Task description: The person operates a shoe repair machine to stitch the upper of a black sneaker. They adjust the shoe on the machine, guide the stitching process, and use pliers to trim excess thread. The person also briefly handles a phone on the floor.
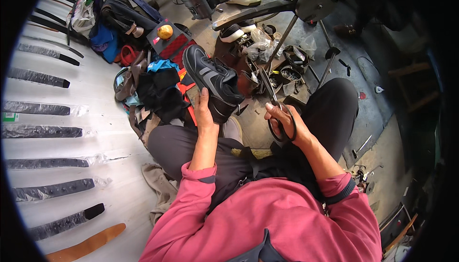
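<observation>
In my left hand (204, 113) is a black sneaker (210, 74) with grey side stripes. I grip it near the heel, its toe tilted up and away and its laces facing right. My right hand (289, 123) has its fingers through the handle loops of a large pair of dark scissors (267, 84). Their blades point away from me and look nearly closed, a short gap to the right of the sneaker. Both hands are above my lap, between my knees.
Belts (40, 130), several in plastic wrap, line a white surface at left. Dark fabric scraps (160, 92) pile up beyond my left knee. A round yellow fruit (165, 32) sits on a box. Ahead stand a black machine (258, 14), black-and-white shoes (232, 33) and containers of small parts (290, 74).
</observation>
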Demonstrator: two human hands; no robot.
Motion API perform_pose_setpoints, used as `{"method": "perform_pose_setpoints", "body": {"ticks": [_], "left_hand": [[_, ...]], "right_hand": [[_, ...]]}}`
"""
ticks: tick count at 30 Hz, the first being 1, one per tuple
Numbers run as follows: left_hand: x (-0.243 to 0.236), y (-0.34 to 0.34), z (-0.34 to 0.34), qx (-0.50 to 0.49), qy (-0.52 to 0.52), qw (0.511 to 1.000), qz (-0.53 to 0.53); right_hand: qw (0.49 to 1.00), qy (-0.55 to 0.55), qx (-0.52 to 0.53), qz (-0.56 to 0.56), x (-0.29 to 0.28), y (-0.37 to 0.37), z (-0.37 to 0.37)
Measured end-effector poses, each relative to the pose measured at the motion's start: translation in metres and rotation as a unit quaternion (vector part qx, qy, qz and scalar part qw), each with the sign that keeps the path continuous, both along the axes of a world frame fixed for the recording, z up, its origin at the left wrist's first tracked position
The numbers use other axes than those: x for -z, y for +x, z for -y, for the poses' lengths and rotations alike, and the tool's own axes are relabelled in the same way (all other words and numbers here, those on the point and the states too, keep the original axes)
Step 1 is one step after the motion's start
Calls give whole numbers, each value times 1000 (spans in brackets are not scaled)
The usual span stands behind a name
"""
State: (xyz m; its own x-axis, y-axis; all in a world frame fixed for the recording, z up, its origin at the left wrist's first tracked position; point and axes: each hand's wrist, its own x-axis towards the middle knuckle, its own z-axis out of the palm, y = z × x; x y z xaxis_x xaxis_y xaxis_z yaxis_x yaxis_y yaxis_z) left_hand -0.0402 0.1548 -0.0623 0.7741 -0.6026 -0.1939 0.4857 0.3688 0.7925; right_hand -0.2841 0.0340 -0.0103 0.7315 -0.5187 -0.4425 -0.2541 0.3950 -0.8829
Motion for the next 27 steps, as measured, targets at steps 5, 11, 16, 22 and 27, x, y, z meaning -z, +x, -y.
{"method": "perform_pose_setpoints", "body": {"ticks": [5, 11, 16, 22, 27], "left_hand": [[23, 5, -3, 30, -27, 995, -92], [43, 9, 0, 21, -6, 989, -148], [38, 4, 5, 35, -36, 991, -128], [35, 5, 7, 36, -61, 989, -128], [36, 0, 12, 21, -4, 989, -145]], "right_hand": [[996, -57, -40, -56, 1, 4, 0], [979, -153, -112, -69, 0, 9, -12], [990, -99, 2, -97, 24, 13, 2], [987, -31, 78, -133, 75, 12, 24], [971, -10, 125, -204, 138, 9, 35]]}}
